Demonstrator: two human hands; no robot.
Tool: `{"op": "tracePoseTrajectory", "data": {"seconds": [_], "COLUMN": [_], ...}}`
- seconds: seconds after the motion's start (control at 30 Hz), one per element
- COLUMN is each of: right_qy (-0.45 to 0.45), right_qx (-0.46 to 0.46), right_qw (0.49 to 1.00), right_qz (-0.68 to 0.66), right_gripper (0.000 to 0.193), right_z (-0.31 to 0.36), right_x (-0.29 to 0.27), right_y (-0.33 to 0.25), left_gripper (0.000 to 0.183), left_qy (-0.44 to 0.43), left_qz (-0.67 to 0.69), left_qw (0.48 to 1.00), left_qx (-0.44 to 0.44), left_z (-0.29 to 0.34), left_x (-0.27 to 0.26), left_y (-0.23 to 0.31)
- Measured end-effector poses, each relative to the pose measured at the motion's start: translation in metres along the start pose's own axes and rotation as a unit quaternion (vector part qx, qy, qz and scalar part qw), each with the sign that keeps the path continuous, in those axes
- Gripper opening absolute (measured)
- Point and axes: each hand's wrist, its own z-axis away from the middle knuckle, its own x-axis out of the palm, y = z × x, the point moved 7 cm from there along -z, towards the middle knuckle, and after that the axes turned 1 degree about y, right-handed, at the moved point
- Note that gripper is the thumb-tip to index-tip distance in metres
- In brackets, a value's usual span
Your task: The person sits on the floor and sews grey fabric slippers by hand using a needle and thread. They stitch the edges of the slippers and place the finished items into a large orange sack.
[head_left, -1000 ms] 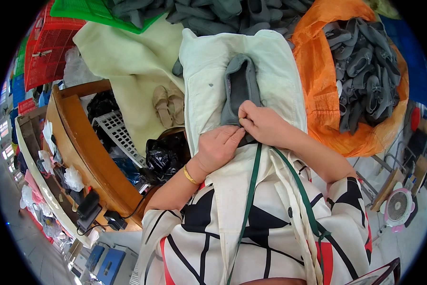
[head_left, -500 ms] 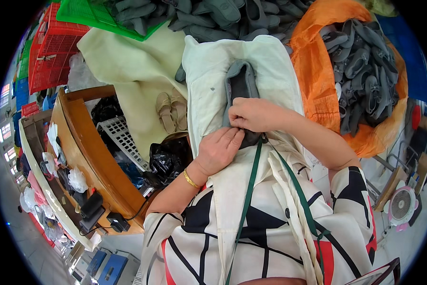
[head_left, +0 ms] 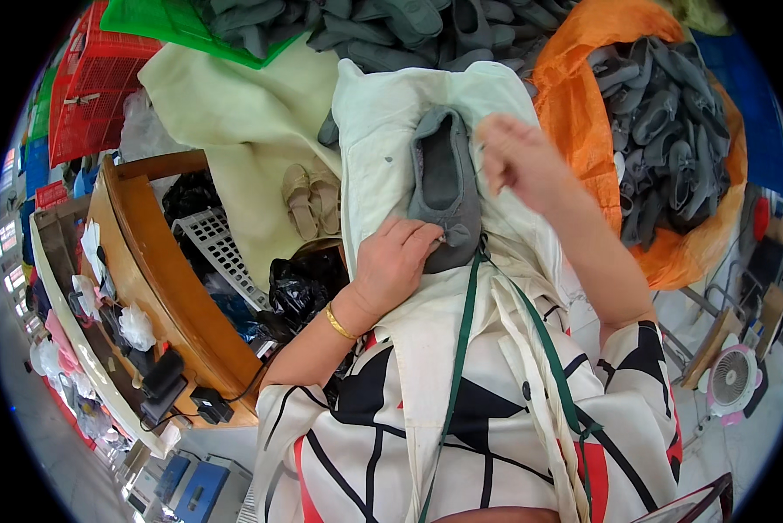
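Note:
A dark grey slip-on shoe [head_left: 444, 179] lies on a white cushion [head_left: 369, 122] in my lap, its opening facing up and its toe pointing toward me. A small grey bow sits on its toe. My left hand [head_left: 400, 259] grips the toe from the left, thumb and fingertips pressed beside the bow. Raised to the right of the shoe, my right hand [head_left: 524, 164] is apart from it and blurred by motion. Its fingers look curled together; whatever they may hold is too small or smeared to make out.
Many grey shoes [head_left: 391, 44] are heaped beyond the cushion. An orange sack [head_left: 574, 113] of similar shoes stands at the right. To the left are a wooden drawer unit [head_left: 160, 288], a black plastic bag [head_left: 300, 288] and beige sandals [head_left: 311, 199] on pale cloth. A fan [head_left: 733, 379] stands lower right.
My right hand has lifted off the shoe's toe and swung up and to the right. The left hand stays at the toe, and the bow now shows.

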Motion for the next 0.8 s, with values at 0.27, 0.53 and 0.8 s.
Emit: {"op": "tracePoseTrajectory", "data": {"seconds": [0.27,0.53,0.8], "right_qy": [0.180,-0.067,-0.082], "right_qx": [-0.298,-0.048,-0.143], "right_qw": [0.937,0.900,0.770], "right_qz": [-0.023,0.429,0.617], "right_gripper": [0.008,0.009,0.013], "right_z": [0.029,0.042,0.059], "right_x": [-0.025,0.037,0.048], "right_y": [-0.074,0.038,0.037], "left_gripper": [0.027,0.023,0.026], "left_qy": [-0.033,0.018,0.040], "left_qz": [0.037,0.064,0.065], "left_qw": [0.998,0.988,0.988], "left_qx": [-0.040,-0.136,-0.138], "left_z": [-0.001,0.008,0.016], "left_x": [0.005,0.002,0.008], "left_y": [-0.005,-0.016,-0.020]}}
